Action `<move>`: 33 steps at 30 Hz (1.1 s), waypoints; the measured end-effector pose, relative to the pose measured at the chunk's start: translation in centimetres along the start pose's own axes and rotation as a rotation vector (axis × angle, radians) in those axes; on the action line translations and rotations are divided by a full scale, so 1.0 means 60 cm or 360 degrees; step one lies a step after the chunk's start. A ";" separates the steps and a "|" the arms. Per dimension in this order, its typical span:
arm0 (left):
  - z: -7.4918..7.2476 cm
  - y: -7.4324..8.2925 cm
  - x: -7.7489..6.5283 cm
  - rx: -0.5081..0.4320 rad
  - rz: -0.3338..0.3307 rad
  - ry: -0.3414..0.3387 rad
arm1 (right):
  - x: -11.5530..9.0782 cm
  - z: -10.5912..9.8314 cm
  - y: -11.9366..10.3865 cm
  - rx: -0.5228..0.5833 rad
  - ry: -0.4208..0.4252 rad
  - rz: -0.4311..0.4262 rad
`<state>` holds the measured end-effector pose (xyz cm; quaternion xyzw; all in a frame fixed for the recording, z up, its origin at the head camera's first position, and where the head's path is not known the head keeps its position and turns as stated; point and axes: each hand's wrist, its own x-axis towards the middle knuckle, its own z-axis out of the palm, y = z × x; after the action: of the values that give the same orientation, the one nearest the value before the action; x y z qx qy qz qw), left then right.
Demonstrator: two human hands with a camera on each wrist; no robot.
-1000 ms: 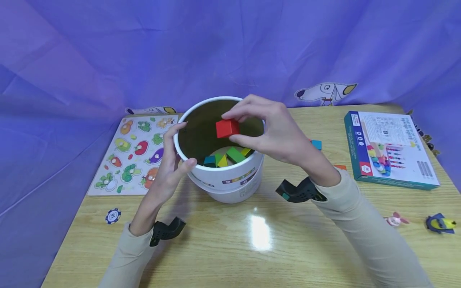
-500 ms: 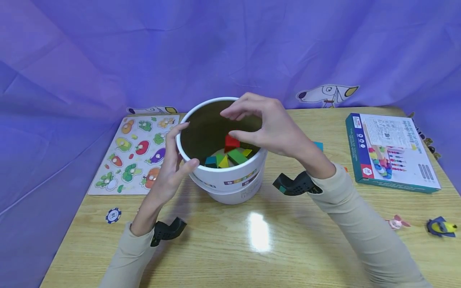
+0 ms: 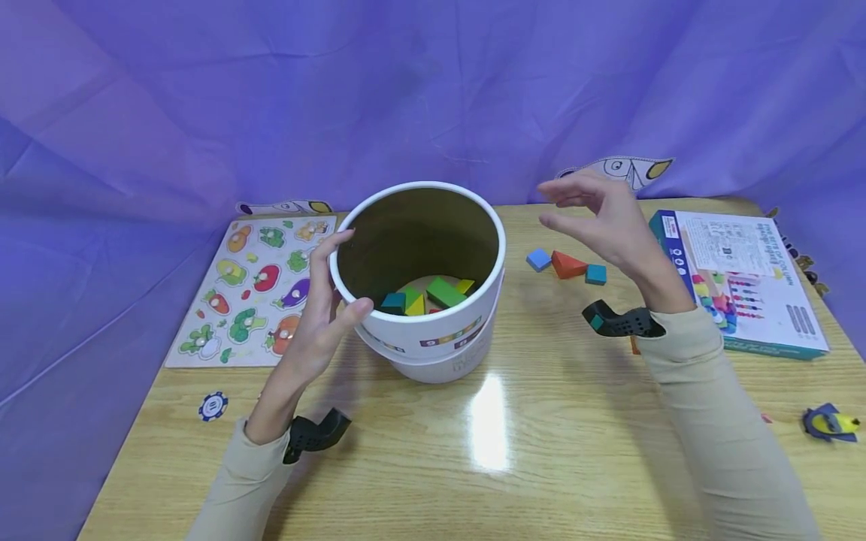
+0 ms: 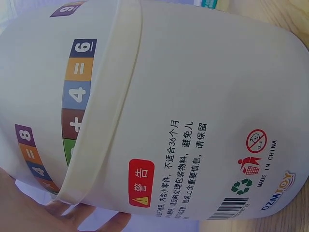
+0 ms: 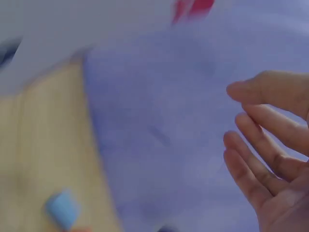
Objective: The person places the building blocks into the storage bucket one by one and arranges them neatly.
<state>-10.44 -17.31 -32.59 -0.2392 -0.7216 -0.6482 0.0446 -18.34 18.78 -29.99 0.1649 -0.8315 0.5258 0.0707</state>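
we see the left hand (image 3: 314,334) holding the white bucket (image 3: 433,323) at its left side, thumb laid over the rim, index finger reaching the rim farther back, the other fingers mostly hidden behind the wall. the right hand (image 3: 609,224) is up over the table, well apart from the bucket, thumb and fingers spread apart and loosely bent, between the bucket and the colourful box (image 3: 778,300).

bucket stands upright in the middle of the table (image 3: 419,466). inside, on its floor, we count a green block (image 3: 444,293), a dark teal block (image 3: 393,303), a yellow block (image 3: 416,305) and another yellow piece (image 3: 464,286); a red sliver (image 3: 434,311) shows at the near rim, its shape mostly hidden.

right of the bucket, near the right hand, we get a short row: blue block (image 3: 538,260), red wedge (image 3: 568,264), small teal block (image 3: 596,274), each just beside the next; can't tell if they touch. an orange piece (image 3: 634,345) is partly covered by the right wrist.

left of the bucket lies the vegetable puzzle board (image 3: 233,309), with a poker chip (image 3: 213,406) nearer us. far right, a yellow and blue figure (image 3: 831,423). purple cloth (image 3: 433,90) hangs behind. right wrist view is blurry.
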 end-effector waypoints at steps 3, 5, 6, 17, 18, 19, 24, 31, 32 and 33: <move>0.000 0.001 -0.001 0.0000 -0.0003 0.0009 | -0.008 -0.006 0.053 -0.0075 0.0020 0.0229; 0.000 0.001 -0.002 -0.0002 -0.0003 0.0010 | -0.013 -0.004 0.083 -0.0115 0.0013 0.0352; 0.001 0.001 -0.002 -0.0001 -0.0004 0.0011 | -0.016 -0.002 0.095 -0.0155 0.0005 0.0393; 0.001 0.002 -0.003 -0.0010 -0.0007 0.0024 | -0.035 0.029 0.165 -0.0433 -0.0067 0.0520; 0.001 0.002 -0.003 -0.0008 -0.0004 0.0022 | -0.036 0.029 0.168 -0.0452 -0.0086 0.0521; 0.001 0.001 -0.002 -0.0007 0.0000 0.0019 | -0.037 0.029 0.170 -0.0468 -0.0107 0.0524; 0.002 0.001 0.000 0.0013 -0.0009 0.0003 | -0.046 0.025 0.179 -0.0483 -0.0154 0.0555; 0.001 0.001 0.000 0.0024 -0.0014 0.0006 | -0.052 0.020 0.183 -0.0452 -0.0101 0.0572; 0.000 0.001 0.000 0.0025 -0.0013 0.0006 | -0.052 0.019 0.182 -0.0443 -0.0083 0.0571; 0.000 0.001 0.000 0.0025 -0.0012 0.0004 | -0.051 0.018 0.179 -0.0430 -0.0063 0.0574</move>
<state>-10.42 -17.30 -32.56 -0.2351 -0.7275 -0.6430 0.0450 -19.14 22.63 -40.52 0.0130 -0.9117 0.4102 -0.0194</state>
